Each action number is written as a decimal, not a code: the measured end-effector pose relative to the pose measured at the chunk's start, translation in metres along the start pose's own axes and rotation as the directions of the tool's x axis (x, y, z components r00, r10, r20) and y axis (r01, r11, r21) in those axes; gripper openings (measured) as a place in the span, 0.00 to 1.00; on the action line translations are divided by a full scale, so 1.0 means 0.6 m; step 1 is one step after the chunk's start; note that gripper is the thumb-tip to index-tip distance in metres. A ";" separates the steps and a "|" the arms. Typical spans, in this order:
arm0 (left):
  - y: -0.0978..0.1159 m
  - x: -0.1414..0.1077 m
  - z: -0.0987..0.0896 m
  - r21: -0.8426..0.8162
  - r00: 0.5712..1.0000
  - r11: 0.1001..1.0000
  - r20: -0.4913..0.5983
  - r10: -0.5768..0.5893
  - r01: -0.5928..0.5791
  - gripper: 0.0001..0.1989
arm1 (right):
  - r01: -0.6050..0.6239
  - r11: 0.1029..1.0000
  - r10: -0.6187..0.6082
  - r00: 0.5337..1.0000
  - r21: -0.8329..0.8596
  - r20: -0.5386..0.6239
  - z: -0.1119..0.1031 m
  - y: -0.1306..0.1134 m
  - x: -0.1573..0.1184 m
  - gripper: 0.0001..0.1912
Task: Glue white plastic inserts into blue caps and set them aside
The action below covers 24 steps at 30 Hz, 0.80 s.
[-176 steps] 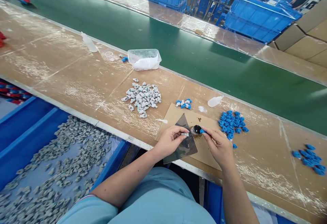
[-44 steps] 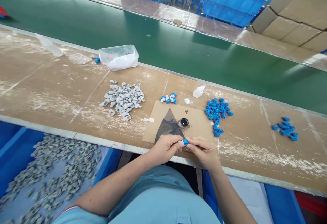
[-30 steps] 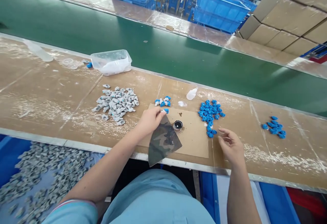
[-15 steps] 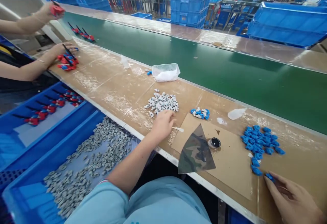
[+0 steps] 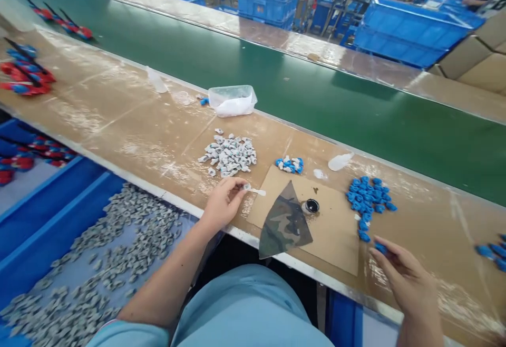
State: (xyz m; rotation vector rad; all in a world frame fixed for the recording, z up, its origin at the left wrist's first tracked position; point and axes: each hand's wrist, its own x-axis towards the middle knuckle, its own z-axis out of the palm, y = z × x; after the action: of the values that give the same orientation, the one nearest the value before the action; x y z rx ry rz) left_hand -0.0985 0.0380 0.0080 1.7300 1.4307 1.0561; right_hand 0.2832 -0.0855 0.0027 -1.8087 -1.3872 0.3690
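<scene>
One grey moulded piece [image 5: 246, 186] pinched in left hand [image 5: 223, 202], grip nearly closed, near grey pile [image 5: 230, 155]; one blue piece [image 5: 381, 248] pinched likewise in right hand [image 5: 411, 281], near blue pile [image 5: 366, 195], right of black-liquid jar [image 5: 310, 207].

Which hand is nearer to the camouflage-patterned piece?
Left. The left hand is to the left of the camouflage-patterned piece; the right hand is farther off, beyond the cardboard sheet's right edge.
</scene>
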 end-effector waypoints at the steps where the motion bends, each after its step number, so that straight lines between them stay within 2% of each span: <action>1: 0.008 -0.003 0.014 -0.111 0.999 0.993 0.033 -0.024 0.028 0.08 | 0.030 0.998 -0.033 0.998 0.049 0.048 0.010 -0.019 0.001 0.14; 4: 0.033 -0.014 0.065 -0.378 0.978 0.911 0.185 -0.100 0.165 0.09 | 0.120 0.977 -0.139 0.985 0.176 0.098 0.050 -0.071 0.012 0.10; 7: 0.051 -0.026 0.111 -0.480 0.947 0.839 0.300 -0.118 0.257 0.11 | 0.191 0.952 -0.224 0.968 0.238 0.118 0.086 -0.100 0.025 0.12; 10: 0.057 -0.033 0.136 -0.543 0.917 0.769 0.373 -0.139 0.338 0.13 | 0.257 0.946 -0.287 0.948 0.197 0.141 0.106 -0.109 0.036 0.14; 13: 0.054 -0.035 0.146 -0.581 0.899 0.712 0.404 -0.168 0.394 0.13 | 0.326 0.944 -0.331 0.931 0.055 0.154 0.114 -0.114 0.042 0.14; 16: 0.049 -0.034 0.149 -0.598 0.902 0.697 0.397 -0.171 0.395 0.13 | 0.388 0.920 -0.377 0.914 -0.050 0.146 0.120 -0.124 0.048 0.12; 21: 0.042 -0.034 0.153 -0.588 0.899 0.709 0.408 -0.156 0.390 0.14 | 0.533 0.838 -0.510 0.842 -0.119 0.177 0.129 -0.136 0.062 0.11; 24: 0.041 -0.035 0.154 -0.576 0.896 0.716 0.415 -0.159 0.394 0.15 | 0.561 0.817 -0.533 0.823 -0.133 0.197 0.130 -0.138 0.067 0.13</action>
State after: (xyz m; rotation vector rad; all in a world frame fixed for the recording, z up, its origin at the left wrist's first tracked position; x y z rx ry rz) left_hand -0.0072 0.0139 -0.0176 1.0666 0.9053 0.8840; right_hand 0.1912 -0.0111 0.0242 -1.4445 -2.0326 0.0671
